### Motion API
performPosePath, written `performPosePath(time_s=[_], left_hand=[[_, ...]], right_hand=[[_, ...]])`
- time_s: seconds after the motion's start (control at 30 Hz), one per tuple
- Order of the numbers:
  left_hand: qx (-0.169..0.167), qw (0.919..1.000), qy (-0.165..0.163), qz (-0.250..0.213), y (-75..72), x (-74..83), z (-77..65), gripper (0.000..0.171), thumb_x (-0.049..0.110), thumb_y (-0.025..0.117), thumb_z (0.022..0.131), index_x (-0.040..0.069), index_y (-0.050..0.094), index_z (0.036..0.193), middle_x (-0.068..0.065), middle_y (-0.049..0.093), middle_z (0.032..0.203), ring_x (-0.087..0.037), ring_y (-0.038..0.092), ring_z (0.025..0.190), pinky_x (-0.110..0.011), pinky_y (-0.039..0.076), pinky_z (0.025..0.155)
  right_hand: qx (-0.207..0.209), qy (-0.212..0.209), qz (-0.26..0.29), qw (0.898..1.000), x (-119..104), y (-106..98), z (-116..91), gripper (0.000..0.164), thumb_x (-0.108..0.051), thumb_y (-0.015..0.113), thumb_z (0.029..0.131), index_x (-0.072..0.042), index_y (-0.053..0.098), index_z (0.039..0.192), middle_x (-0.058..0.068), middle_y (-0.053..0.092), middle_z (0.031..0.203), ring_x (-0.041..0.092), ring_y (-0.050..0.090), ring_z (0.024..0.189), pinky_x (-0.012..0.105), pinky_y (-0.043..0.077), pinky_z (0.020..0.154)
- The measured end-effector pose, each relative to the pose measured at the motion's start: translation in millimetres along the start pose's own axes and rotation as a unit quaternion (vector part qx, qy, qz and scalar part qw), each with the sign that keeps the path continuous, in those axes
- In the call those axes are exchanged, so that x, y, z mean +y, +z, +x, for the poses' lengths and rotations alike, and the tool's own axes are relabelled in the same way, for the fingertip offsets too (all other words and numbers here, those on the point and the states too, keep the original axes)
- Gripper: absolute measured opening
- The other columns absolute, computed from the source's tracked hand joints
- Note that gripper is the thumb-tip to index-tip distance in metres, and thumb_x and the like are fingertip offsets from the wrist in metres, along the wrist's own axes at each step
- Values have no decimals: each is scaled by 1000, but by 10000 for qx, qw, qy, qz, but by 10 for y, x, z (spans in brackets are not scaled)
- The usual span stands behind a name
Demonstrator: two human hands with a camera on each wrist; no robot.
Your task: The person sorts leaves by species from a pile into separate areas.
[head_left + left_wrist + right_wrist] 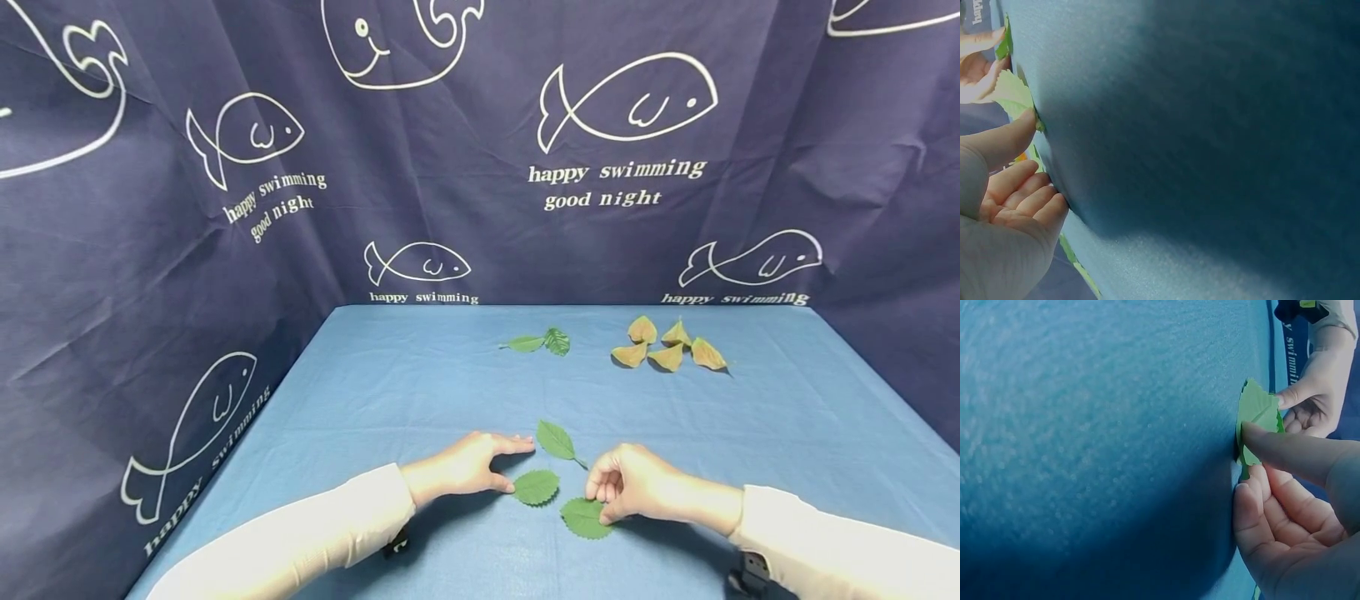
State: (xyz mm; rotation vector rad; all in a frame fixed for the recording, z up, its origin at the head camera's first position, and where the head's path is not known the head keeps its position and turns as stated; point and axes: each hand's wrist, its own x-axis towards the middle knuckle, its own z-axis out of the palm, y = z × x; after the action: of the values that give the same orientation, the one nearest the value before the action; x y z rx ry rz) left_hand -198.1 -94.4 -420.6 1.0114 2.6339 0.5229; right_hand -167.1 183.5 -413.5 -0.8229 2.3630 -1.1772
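In the head view my right hand [637, 487] pinches the near edge of a toothed green leaf [581, 518] between thumb and curled fingers; the right wrist view shows the thumb lying across this leaf [1259, 415]. My left hand [476, 465] rests on the cloth with fingers stretched forward. Its thumb touches the left end of a second green leaf [537, 487], which lies flat. Just past the left fingertips lies a third green leaf [555, 438], its stem pointing toward the right hand.
Two more green leaves, a plain one [525, 343] and a striped one [557, 342], lie farther back on the blue cloth [420, 375]. Several yellow-brown leaves [666, 358] are grouped at the back right. Dark fish-print curtains [480, 192] stand behind and at the sides.
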Motion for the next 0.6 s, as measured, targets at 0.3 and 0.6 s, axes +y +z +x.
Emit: performPosePath(time_s=[0.3, 0.6], left_hand=[[19, 10000, -91, -17, -15, -5, -66, 62, 19, 76, 84, 18, 52, 142, 7, 47, 148, -13, 42, 138, -32, 35, 114], [11, 10000, -44, -71, -23, 12, -32, 63, 19, 76, 84, 19, 52, 142, 7, 46, 149, -12, 42, 138, -32, 35, 114]], right_hand=[[-359, -221, 364, 9984, 40, 2, 59, 21, 2, 80, 69, -3, 71, 87, 1, 67, 71, 2, 58, 63, 22, 53, 57], [-615, -722, 1328, 9866, 177, -50, 41, 18, 2, 76, 74, 10, 67, 88, 14, 67, 70, -1, 58, 64, 20, 53, 56]])
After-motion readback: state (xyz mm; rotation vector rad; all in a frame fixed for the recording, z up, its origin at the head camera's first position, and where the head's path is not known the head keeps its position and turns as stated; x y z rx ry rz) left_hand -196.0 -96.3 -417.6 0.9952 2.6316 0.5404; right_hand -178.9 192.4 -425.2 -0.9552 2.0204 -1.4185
